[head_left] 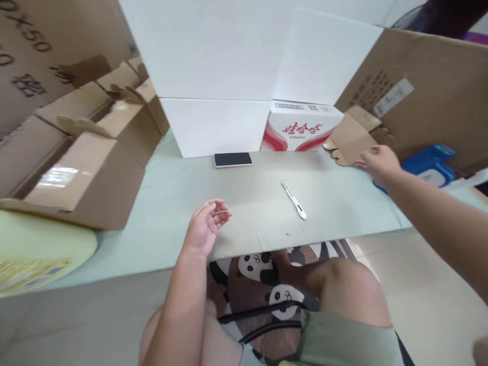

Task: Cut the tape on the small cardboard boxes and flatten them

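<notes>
My left hand point(206, 227) rests on the pale flat sheet point(244, 203) in front of me, palm turned up, fingers loosely curled and apart, holding nothing. My right hand point(378, 161) reaches out to the right, its fingers at the edge of a small folded cardboard piece point(353, 137). Whether it grips the cardboard I cannot make out. A white utility knife point(294, 201) lies on the sheet between my hands. A phone point(233, 159) lies face up further back.
Several open cardboard boxes point(87, 152) crowd the left side. White boxes point(217, 122) and a red-and-white carton point(301, 127) stand at the back. A large brown carton point(427, 96) and a blue object point(430, 162) are at the right. My knees and a panda-print mat point(259, 284) are below.
</notes>
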Available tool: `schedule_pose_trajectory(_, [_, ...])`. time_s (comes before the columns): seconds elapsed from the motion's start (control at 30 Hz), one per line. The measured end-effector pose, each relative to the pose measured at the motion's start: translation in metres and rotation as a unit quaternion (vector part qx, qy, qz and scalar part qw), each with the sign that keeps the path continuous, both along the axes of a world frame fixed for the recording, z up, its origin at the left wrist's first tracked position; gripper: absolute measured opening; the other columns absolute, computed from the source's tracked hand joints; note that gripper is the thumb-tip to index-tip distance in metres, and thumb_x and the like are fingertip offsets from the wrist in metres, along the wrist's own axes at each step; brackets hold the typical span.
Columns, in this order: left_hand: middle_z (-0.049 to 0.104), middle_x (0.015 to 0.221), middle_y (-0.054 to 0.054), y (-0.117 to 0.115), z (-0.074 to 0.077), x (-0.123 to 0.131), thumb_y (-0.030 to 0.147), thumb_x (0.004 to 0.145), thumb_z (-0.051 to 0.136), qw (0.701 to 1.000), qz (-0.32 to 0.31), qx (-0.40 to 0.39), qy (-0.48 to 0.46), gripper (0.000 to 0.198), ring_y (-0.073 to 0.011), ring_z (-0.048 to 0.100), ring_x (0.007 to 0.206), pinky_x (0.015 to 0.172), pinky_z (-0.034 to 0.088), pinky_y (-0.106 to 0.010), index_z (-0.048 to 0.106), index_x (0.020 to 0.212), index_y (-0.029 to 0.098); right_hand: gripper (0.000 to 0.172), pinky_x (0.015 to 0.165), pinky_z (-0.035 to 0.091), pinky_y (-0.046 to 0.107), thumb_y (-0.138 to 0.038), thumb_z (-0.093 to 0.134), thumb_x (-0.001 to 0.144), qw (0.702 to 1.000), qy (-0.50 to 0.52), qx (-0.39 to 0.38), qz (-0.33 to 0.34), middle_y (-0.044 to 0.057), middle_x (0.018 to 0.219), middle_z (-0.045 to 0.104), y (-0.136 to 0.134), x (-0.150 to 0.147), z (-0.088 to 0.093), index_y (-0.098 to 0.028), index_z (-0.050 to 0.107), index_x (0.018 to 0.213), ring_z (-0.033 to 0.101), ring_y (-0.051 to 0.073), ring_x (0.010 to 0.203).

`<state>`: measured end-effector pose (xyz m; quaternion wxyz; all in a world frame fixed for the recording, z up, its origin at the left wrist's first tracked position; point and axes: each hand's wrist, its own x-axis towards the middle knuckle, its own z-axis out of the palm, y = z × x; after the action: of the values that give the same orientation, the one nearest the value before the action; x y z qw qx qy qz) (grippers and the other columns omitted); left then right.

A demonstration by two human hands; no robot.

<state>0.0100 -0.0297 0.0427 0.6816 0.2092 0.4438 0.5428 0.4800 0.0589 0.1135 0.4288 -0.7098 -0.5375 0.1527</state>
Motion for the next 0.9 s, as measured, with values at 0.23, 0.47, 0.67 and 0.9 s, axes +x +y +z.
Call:
schedule_pose_trajectory(0.23, [0.061, 0.067, 0.004, -0.012, 0.015, -0.046, 0.018, 0.060, 0.066, 0.984, 0.150, 0.093, -0.035, 0.017, -0.0110, 0.061, 0.059, 0.071, 0.050, -0.028, 0.053, 0.070, 0.021, 0.028, 0.079, 0.060, 0.045, -0.029, 0.063, 0.081, 0.965, -0.069, -0.059, 0.247, 0.012, 0.115, 0.069, 0.038, -0.251, -0.043, -0.020, 0.061, 0.107, 0.071, 0.024, 0.087])
schedule_pose_trajectory(0.47, [0.054, 0.064, 0.003, -0.020, 0.013, -0.077, 0.016, 0.062, 0.061, 0.934, 0.317, 0.156, 0.047, 0.011, -0.0110, 0.055, 0.057, 0.064, 0.047, -0.028, 0.052, 0.063, 0.021, 0.051, 0.093, 0.056, 0.034, -0.016, 0.056, 0.085, 0.776, -0.243, 0.061, 0.579, 0.007, 0.147, 0.051, 0.006, -0.505, 0.005, -0.019, 0.049, 0.135, 0.069, 0.019, 0.104])
schedule_pose_trajectory(0.67, [0.054, 0.062, 0.003, -0.023, 0.007, -0.087, 0.011, 0.065, 0.057, 0.895, 0.376, 0.223, 0.086, 0.010, -0.0114, 0.054, 0.054, 0.056, 0.044, -0.028, 0.054, 0.065, 0.021, 0.071, 0.093, 0.052, 0.034, -0.033, 0.053, 0.088, 0.688, -0.375, 0.064, 0.617, 0.004, 0.141, 0.055, -0.009, -0.578, 0.026, -0.017, 0.024, 0.151, 0.061, 0.023, 0.118])
schedule_pose_trajectory(0.9, [0.053, 0.062, 0.003, -0.037, 0.015, -0.083, 0.004, 0.068, 0.053, 0.785, 0.474, 0.329, 0.226, 0.017, -0.0119, 0.052, 0.056, 0.056, 0.043, -0.027, 0.053, 0.067, 0.021, 0.017, 0.061, 0.046, 0.029, -0.034, 0.058, 0.090, 0.733, -0.366, 0.089, 0.566, 0.007, 0.122, 0.056, -0.010, -0.530, 0.014, -0.019, 0.067, 0.092, 0.061, 0.015, 0.075])
